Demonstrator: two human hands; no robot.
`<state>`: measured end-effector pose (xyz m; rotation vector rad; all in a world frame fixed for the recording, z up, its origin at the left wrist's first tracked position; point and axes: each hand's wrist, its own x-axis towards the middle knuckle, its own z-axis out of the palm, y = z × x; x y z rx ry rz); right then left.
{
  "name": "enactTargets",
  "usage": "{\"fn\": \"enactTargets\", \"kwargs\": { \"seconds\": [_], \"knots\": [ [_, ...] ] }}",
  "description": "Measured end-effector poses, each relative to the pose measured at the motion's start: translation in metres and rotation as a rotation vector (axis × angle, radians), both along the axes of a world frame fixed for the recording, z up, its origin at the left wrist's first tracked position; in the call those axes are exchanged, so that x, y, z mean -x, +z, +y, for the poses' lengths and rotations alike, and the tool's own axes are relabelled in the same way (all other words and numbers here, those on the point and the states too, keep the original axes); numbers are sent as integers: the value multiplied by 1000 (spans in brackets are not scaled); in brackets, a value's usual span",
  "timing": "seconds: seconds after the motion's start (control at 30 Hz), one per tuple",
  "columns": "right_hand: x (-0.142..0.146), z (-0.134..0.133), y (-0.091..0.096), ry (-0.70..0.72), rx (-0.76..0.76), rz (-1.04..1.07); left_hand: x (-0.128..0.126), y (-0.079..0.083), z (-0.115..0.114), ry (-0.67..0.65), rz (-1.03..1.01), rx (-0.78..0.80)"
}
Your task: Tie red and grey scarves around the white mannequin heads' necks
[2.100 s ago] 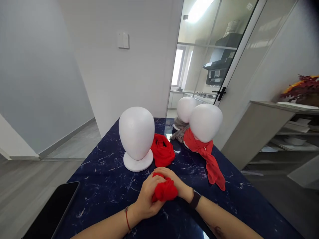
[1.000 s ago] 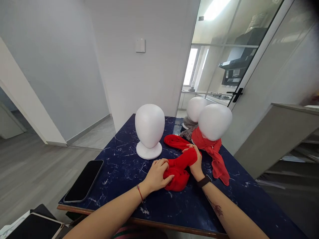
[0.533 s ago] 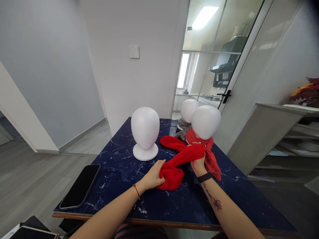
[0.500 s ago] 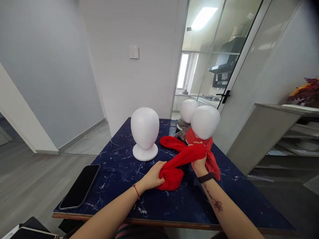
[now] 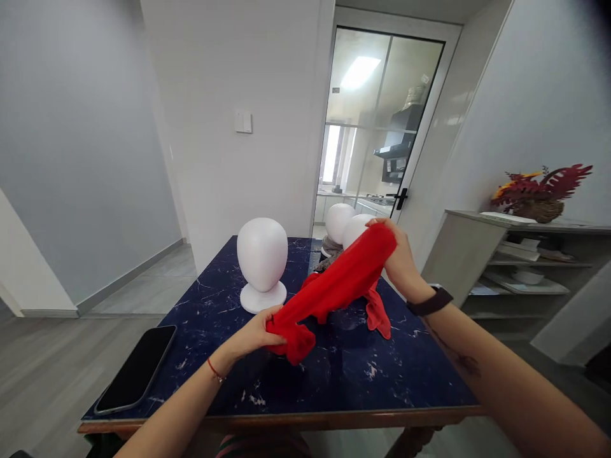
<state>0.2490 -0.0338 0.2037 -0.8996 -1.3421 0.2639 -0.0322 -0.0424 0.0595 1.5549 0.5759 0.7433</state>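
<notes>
A red scarf (image 5: 337,286) stretches slanting between my two hands above the dark blue marble table (image 5: 334,375). My left hand (image 5: 258,331) is closed on its lower end near the table, where a bunched end hangs down. My right hand (image 5: 398,254) is raised and closed on the upper end. A bare white foam head (image 5: 261,261) stands left of the scarf. Behind the scarf are two more white foam heads (image 5: 347,224), partly hidden; one wears a red scarf (image 5: 377,312), the other a grey scarf (image 5: 329,245).
A black phone (image 5: 136,369) lies at the table's near left corner. A glass door (image 5: 377,127) to a kitchen is behind the table. A shelf unit (image 5: 515,254) with a red plant arrangement (image 5: 541,191) stands on the right. Grey floor lies to the left.
My right hand has lifted its end of the red scarf up and away, pulling the scarf out long. My left hand has risen slightly with the lower end. The camera has tilted up.
</notes>
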Motion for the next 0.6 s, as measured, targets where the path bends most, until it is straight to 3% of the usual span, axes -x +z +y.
{"fn": "enactTargets", "kwargs": {
  "seconds": [0.07, 0.13, 0.33, 0.5, 0.6],
  "knots": [
    [5, -1, 11, 49, 29, -16, 11, 19, -9, -140, -49, 69],
    [12, 0, 17, 111, 36, 6, 20, 34, -16, -195, -134, 95],
    [10, 9, 26, 199, 10, 182, 55, 56, -24, -155, -265, 157],
    [-30, 25, 40, 119, -14, 504, 93, 60, -25, -107, -122, 252],
    [-68, 32, 48, -1, -69, 499, 113, 62, -24, -90, -80, 286]
  ]
}}
